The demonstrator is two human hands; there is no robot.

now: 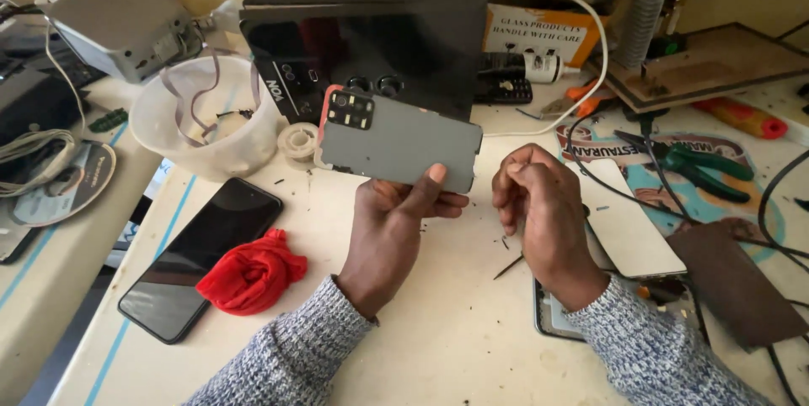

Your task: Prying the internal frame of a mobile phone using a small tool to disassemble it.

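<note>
My left hand (396, 225) holds a grey phone (396, 140) by its lower long edge, back side up, with the camera block at the upper left and an orange rim showing. My right hand (539, 204) hovers just right of the phone with its fingers curled in; whether they pinch something tiny I cannot tell. A thin dark pin-like tool (508, 267) lies on the table below that hand. Both sleeves are grey knit.
A black phone (202, 254) lies at the left with a red cloth (251, 275) on its corner. Behind stand a white bowl (206, 119), a tape roll (299, 140) and a black box (371, 26). A white panel (628, 225), green pliers (704, 166), an orange screwdriver (746, 118) and cables lie right.
</note>
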